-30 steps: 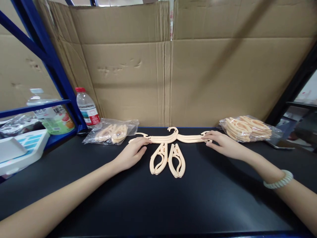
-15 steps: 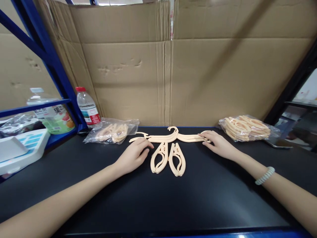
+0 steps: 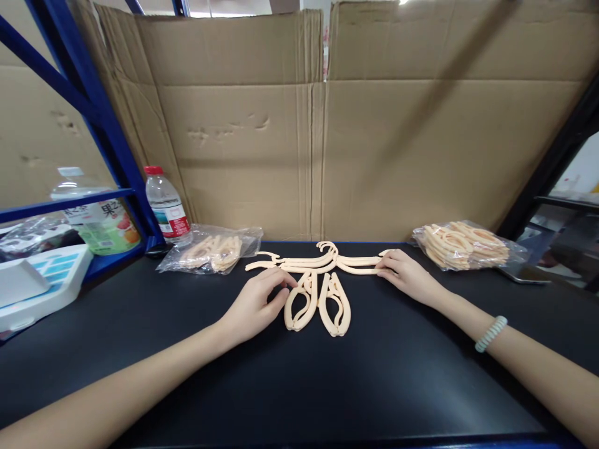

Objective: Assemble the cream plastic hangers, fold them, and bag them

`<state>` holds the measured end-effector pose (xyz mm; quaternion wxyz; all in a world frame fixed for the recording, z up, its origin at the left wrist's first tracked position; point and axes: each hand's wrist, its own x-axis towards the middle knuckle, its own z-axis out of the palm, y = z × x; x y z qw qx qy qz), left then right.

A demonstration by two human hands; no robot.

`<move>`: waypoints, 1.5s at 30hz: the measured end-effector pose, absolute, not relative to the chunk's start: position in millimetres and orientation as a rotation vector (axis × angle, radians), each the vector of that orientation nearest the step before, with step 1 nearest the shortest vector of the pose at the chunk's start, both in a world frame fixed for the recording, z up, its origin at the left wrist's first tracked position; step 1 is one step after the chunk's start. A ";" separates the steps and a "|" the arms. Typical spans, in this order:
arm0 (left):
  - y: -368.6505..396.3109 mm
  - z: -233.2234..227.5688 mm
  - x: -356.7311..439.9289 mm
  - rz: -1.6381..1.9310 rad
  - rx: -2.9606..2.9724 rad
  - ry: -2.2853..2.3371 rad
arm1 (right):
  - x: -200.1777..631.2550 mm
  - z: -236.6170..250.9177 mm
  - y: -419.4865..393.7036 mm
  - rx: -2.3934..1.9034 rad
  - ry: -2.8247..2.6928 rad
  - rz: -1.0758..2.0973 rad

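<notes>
Black bench: near its far edge, left hand and right hand are pressing loosely open fingers onto cream hangers.

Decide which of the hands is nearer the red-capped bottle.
Left. The left hand lies closer to the bottle; the right hand is far across the hanger.
</notes>
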<state>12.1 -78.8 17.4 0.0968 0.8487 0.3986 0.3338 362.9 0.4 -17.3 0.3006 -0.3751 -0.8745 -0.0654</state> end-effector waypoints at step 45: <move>-85.8 22.0 24.2 1.201 1.716 1.147 | 345.8 30.5 -49.4 -0.976 -2.386 -0.536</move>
